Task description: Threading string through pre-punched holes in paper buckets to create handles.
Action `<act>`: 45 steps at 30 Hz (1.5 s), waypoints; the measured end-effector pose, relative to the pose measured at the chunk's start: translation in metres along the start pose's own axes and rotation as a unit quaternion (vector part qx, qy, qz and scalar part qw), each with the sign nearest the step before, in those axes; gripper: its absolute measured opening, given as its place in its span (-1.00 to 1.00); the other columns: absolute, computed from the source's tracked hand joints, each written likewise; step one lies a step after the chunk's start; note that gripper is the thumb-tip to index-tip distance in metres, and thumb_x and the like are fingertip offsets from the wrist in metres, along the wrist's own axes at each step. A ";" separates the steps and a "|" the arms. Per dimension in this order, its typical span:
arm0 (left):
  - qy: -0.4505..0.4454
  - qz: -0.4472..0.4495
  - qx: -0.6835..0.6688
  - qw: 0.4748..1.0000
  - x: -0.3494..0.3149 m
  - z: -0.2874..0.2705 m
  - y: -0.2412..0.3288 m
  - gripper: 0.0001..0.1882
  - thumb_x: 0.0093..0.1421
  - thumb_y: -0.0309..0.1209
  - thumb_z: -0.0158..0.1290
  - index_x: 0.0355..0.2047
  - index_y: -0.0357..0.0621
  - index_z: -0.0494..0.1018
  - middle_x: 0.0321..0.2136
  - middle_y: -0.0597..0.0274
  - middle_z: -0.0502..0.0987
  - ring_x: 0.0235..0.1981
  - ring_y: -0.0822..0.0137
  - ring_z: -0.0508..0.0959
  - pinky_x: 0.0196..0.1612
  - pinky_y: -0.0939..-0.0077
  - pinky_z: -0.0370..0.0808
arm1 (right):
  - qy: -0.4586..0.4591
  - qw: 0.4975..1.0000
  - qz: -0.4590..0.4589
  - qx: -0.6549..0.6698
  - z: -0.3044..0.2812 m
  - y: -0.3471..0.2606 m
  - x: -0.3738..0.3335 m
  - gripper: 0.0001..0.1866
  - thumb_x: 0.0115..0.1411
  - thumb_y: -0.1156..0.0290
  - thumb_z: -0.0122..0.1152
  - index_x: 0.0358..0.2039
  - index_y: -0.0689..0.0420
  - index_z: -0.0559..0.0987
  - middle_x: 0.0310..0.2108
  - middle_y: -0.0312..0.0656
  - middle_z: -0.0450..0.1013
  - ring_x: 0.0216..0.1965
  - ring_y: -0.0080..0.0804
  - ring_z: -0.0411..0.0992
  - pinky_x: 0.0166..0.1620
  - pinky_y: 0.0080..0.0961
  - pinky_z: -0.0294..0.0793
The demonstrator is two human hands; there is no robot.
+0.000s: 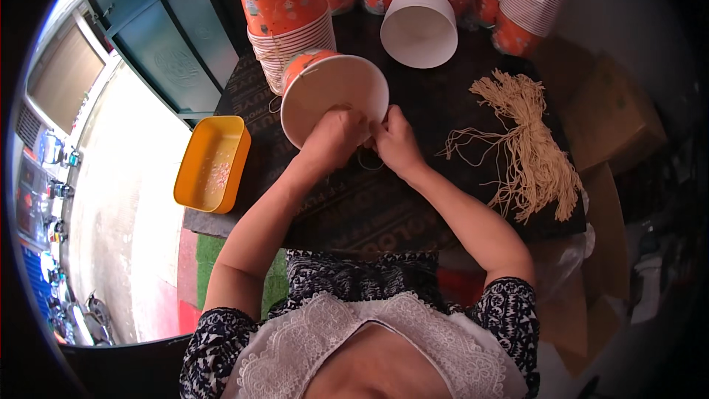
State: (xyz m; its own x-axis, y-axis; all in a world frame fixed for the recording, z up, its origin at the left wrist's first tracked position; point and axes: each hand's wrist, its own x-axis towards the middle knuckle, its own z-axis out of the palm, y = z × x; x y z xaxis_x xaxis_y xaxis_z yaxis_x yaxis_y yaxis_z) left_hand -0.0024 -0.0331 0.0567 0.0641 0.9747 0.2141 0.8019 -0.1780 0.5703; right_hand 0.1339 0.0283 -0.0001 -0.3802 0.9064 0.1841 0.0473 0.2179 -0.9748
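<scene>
Bucket (325,89) has left hand (337,135) inside, right hand (396,140) at rim (387,92), grip closure unclear, strings (532,151) well apart.

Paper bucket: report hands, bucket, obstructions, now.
Left hand inside bucket, right hand at its rim, grip unclear. Bucket tilted, mouth toward wearer. String bundle off to the right, not in the way.

Garment (362,279) is black with a dense white pattern; sleeves (511,321) short, same print. From here I see a broad white lace collar (295,340), scalloped along its edge, around an open neckline; hands (399,144) bare
</scene>
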 end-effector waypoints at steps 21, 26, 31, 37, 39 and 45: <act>-0.009 -0.007 -0.065 0.998 0.012 0.022 -0.028 -0.85 0.04 -0.46 0.03 -0.58 -0.29 0.52 -0.61 -0.05 0.54 -0.53 0.15 0.57 -0.38 0.30 0.46 | -0.061 0.994 0.092 -0.027 -0.006 0.003 0.008 -0.83 0.15 0.51 0.04 -0.26 0.31 0.42 -0.53 -0.06 0.52 -0.53 -0.32 0.52 -0.42 -0.40 0.48; 0.064 -0.021 -0.055 0.996 0.005 0.033 -0.034 -0.88 0.03 -0.47 0.05 -0.52 -0.29 0.50 -0.55 -0.09 0.53 -0.45 0.03 0.56 -0.35 0.24 0.47 | -0.045 0.994 0.061 -0.074 -0.006 0.005 0.007 -0.80 0.10 0.48 0.08 -0.29 0.33 0.47 -0.49 0.04 0.53 -0.43 -0.14 0.56 -0.33 -0.32 0.51; 0.151 -0.006 -0.045 0.988 0.003 0.038 -0.039 -0.88 0.04 -0.49 0.02 -0.49 -0.33 0.47 -0.49 -0.15 0.51 -0.36 -0.10 0.56 -0.29 0.18 0.47 | -0.052 0.993 0.062 -0.084 -0.012 -0.005 0.003 -0.82 0.09 0.48 0.10 -0.32 0.33 0.49 -0.49 0.05 0.52 -0.42 -0.13 0.56 -0.32 -0.30 0.50; 0.046 -0.020 0.063 0.997 0.003 0.034 -0.034 -0.86 0.08 -0.47 0.00 -0.43 -0.31 0.48 -0.44 -0.12 0.53 -0.31 -0.08 0.55 -0.23 0.16 0.46 | -0.059 0.987 0.038 -0.144 -0.020 -0.007 0.003 -0.82 0.09 0.45 0.11 -0.39 0.32 0.53 -0.46 0.08 0.52 -0.36 -0.03 0.54 -0.30 -0.26 0.49; 0.079 -0.002 0.079 0.994 0.001 0.034 -0.032 -0.83 0.04 -0.54 -0.06 -0.52 -0.36 0.52 -0.52 -0.20 0.53 -0.43 -0.11 0.56 -0.31 0.15 0.49 | -0.061 0.983 0.033 -0.168 -0.023 -0.011 0.000 -0.82 0.09 0.43 0.12 -0.40 0.31 0.54 -0.44 0.08 0.52 -0.33 0.00 0.53 -0.28 -0.24 0.49; 0.058 -0.054 0.083 0.993 0.002 0.035 -0.034 -0.85 0.04 -0.44 0.03 -0.50 -0.31 0.47 -0.49 -0.14 0.53 -0.33 -0.08 0.55 -0.30 0.14 0.46 | -0.115 0.924 -0.065 -0.359 -0.023 -0.024 -0.025 -0.85 0.10 0.44 0.09 -0.44 0.27 0.54 -0.41 0.08 0.51 -0.32 0.05 0.51 -0.25 -0.08 0.49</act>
State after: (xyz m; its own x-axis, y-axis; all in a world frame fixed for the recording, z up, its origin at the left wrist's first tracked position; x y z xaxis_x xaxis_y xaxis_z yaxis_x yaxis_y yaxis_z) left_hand -0.0090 -0.0207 0.0098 -0.0891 0.9630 0.2545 0.8880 -0.0390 0.4582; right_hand 0.1637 0.0084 0.0213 -0.6089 0.7721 0.1817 0.5558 0.5787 -0.5968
